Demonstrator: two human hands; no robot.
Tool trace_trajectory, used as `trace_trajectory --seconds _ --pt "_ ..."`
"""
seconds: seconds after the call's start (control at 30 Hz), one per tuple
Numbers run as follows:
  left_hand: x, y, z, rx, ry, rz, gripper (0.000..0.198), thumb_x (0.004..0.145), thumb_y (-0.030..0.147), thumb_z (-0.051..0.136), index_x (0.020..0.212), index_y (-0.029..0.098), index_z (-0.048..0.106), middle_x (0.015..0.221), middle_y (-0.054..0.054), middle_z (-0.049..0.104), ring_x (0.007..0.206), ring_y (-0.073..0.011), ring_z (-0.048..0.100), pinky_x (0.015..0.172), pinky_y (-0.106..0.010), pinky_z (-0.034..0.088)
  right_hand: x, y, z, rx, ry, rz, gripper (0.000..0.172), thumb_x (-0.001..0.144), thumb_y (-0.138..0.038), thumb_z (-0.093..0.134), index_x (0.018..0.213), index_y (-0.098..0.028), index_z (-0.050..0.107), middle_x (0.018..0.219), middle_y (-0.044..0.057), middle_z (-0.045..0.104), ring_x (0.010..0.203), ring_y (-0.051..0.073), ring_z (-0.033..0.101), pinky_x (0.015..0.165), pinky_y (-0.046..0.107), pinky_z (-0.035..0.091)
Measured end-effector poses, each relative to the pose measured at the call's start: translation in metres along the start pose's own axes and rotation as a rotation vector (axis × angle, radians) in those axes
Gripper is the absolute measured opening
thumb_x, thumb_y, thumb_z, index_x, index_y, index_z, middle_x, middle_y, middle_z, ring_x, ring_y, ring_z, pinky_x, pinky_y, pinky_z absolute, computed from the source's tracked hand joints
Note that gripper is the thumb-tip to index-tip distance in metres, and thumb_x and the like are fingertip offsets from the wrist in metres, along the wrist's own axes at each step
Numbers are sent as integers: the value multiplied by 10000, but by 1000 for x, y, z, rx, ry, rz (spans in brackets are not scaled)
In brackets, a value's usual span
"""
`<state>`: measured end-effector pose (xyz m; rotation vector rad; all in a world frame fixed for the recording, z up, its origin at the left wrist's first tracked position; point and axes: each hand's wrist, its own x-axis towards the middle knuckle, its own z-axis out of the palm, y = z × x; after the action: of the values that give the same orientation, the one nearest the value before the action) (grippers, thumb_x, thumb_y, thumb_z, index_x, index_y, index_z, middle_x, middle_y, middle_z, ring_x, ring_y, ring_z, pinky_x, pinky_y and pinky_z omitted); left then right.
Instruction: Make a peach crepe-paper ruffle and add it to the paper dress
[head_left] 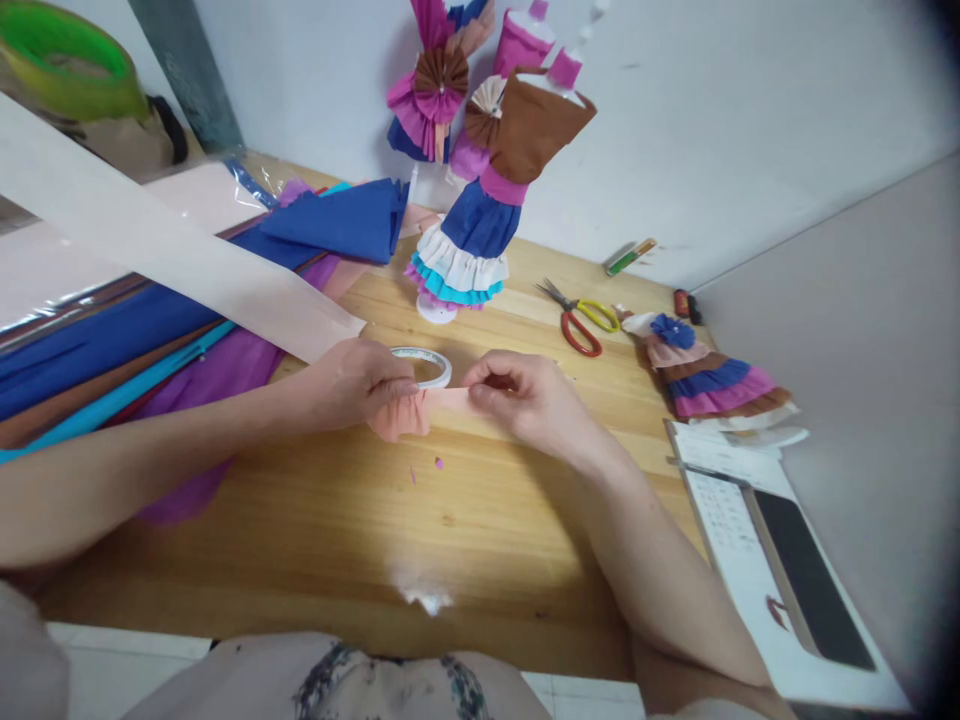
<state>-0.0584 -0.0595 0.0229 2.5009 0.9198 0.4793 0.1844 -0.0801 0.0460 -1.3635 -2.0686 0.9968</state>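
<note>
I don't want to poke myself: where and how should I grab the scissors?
Best by the red handle, coming from the front right: the scissors lie with their blades pointing to the back left, so that way is probably safest.

Upper centre: paper-dressed figure [484, 215], brown top, blue, white and turquoise tiers below; behind, brown-and-magenta pleated rosette [442, 88]. Right of centre: scissors [581, 322], one red loop, one yellow. Right: second tiered dress [724, 385], lying flat, blue flower [673, 331]. Lower right: dark rectangular panel [814, 580]. Left: folded blue paper [337, 218]. Upper left: green-rimmed round container [112, 98].
</note>
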Motion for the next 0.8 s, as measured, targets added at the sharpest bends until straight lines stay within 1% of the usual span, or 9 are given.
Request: trace_trajectory --seconds 0.07,0.17,0.23,0.3,0.4,0.5,0.63,0.8 --pt "0 0 1 0 -3 3 468 1007 367 374 694 150 645 609 -15 579 622 -148 563 632 -260 397 0 0 3 24 19 -9 116 725 -161 534 721 -157 650 664 10 627 593 118 512 556 235 380" --pt "0 -1 2 10 12 7 473 1006 380 377 692 146 642 597 -13 567 599 -144 546 599 -257 372 0 -1 11 58 49 17 83 740 -213 565 725 -160 628 617 -8 578 543 102 461 509 225 346" --pt "1 0 3 15 21 13 488 1008 386 372 671 145 630 587 -11 553 588 -140 536 588 -256 358 1 -1 16 49 63 49 107 752 -259 601 722 -159 627 602 -11 566 532 99 453 498 224 337" --pt "1 0 4 11 24 16 499 1011 386 362 663 144 625 585 -10 545 582 -136 528 584 -255 350 2 -1 20 28 74 71 114 749 -263 615 701 -160 624 584 -14 559 524 96 452 500 225 336" --pt "1 -1 5 -12 19 15 499 1012 386 360 671 144 633 585 -10 549 580 -133 522 579 -254 340 3 0 24 33 97 62 109 742 -241 607 664 -165 602 570 -19 553 515 90 444 504 227 332" --pt "1 -1 5 -22 24 7 493 1009 380 369 665 145 634 589 -11 557 585 -133 522 574 -253 336 4 2 25 75 114 29 127 754 -256 597 660 -170 589 581 -14 566 523 93 450 505 228 332" --pt "1 -1 5 -25 33 -1 483 1003 368 381 650 144 623 587 -13 554 580 -131 518 570 -253 337 4 4 27 158 97 18 146 765 -292 606 683 -171 596 617 -2 592 549 102 475 518 231 354" --pt "1 -1 6 -22 29 -14 490 1008 365 374 646 145 620 575 -9 541 573 -128 505 557 -250 326 2 1 33 214 76 53 184 747 -330 641 667 -169 599 594 -6 567 529 92 443 505 229 346"
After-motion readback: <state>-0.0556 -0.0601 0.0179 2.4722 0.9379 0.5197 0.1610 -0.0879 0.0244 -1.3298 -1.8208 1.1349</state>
